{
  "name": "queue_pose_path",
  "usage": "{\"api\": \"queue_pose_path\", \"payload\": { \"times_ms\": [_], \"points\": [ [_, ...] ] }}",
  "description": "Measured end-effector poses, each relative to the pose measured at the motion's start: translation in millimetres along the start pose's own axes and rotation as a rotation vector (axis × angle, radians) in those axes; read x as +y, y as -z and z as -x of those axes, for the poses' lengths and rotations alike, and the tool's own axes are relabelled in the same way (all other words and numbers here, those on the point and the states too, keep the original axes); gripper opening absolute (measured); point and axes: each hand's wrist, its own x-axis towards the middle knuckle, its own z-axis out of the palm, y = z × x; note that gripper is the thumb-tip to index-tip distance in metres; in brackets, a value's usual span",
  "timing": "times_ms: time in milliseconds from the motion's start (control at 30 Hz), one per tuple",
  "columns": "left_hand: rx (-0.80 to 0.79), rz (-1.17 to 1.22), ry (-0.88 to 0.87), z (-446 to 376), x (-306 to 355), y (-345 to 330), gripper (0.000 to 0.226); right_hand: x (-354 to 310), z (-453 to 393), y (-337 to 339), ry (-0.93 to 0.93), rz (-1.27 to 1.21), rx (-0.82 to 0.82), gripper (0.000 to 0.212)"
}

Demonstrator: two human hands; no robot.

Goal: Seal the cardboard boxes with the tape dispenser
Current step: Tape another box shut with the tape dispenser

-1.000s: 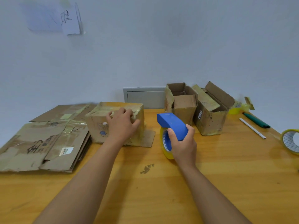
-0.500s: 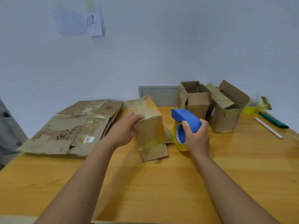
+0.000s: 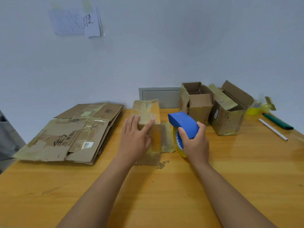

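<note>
A closed cardboard box [image 3: 148, 112], shiny with old tape, lies lengthwise in the middle of the wooden table [image 3: 164, 195]. My left hand [image 3: 135, 140] rests flat on its near top, fingers straight and spread. One loose flap [image 3: 167, 137] of the box lies on the table to its right. My right hand [image 3: 195, 143] grips the blue tape dispenser [image 3: 183, 123] with its yellow tape roll [image 3: 178, 145], held just right of the box, roll edge near the table.
Two open cardboard boxes [image 3: 197, 102] [image 3: 228, 116] stand at the back right. A stack of flattened cardboard [image 3: 70, 134] lies at the left. A green marker [image 3: 278, 121], a white pen [image 3: 273, 129] and a yellow tape roll [image 3: 255, 109] lie at the far right.
The box has been turned from standing crosswise to lying lengthwise, and my left hand went from gripping its side to lying flat on top. The dispenser stayed beside it.
</note>
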Motion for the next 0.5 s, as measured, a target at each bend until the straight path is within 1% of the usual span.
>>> {"api": "queue_pose_path", "payload": {
  "times_ms": [67,133,200,267,333,400,500],
  "points": [
    [0.050,0.019,0.000,3,5,-4,0.062,1,2,1,0.010,0.001,0.004,0.070],
    [0.059,0.029,-0.043,7,7,-6,0.062,1,3,1,0.018,0.001,0.006,0.070],
    [0.075,0.076,-0.036,5,5,-5,0.060,0,2,1,0.015,-0.008,-0.010,0.071],
    [0.064,0.106,-0.010,3,1,-1,0.056,-2,-2,2,-0.003,-0.029,-0.035,0.073],
    [0.053,0.084,-0.032,5,-2,2,0.051,-6,-4,5,-0.006,-0.041,-0.052,0.074],
    [0.076,0.080,-0.034,10,-5,5,0.048,-15,-3,12,0.027,-0.072,-0.034,0.075],
    [0.128,0.152,-0.018,13,-7,9,0.044,-42,-8,29,0.099,-0.207,0.034,0.078]
  ]
}}
